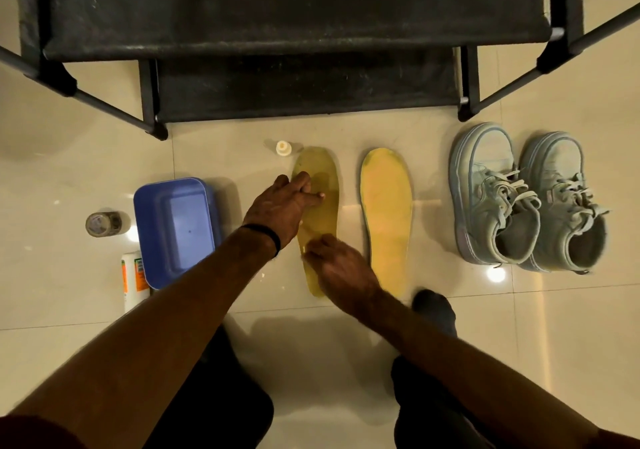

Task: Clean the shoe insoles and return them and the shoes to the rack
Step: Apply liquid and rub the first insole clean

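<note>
Left hand (282,202) flat on left insole (323,185), fingers straight. Right hand (337,265) pressing near its heel, grip unclear. Second insole (386,213) just right of it

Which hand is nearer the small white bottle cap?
Left. The left hand rests on the darker insole just below the cap; the right hand sits at that insole's heel end, farther away.

- You have a blue plastic tub (176,230) on the tiled floor (554,344).
- Left of it you see a small jar (103,223).
- A white bottle with an orange label (133,280) lies just beside the tub.
</note>
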